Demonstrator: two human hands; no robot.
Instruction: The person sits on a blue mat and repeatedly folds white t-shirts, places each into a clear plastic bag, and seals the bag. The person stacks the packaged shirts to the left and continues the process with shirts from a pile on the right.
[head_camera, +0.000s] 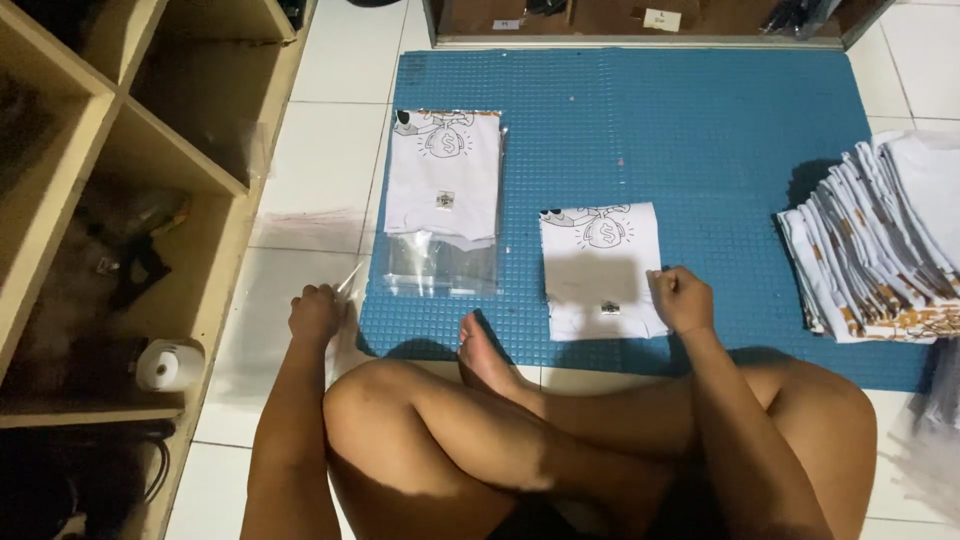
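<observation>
Care counts here: the right hand (682, 298), closed on the 4 o'clock corner of the folded white shirt (603, 268) at mat (720, 140) centre, should hold it flat while the left hand (316, 312), pinching a clear bag (300, 232) at 9 o'clock, lifts one sheet cleanly.

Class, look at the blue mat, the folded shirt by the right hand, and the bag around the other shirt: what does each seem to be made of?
Blue mat: probably foam or rubber, matte, with a raised square grid pattern.
Folded shirt by the right hand: white woven or knit cloth, likely cotton, soft creases at the folds.
Bag: thin clear plastic film, glossy, the shirt showing through.
</observation>
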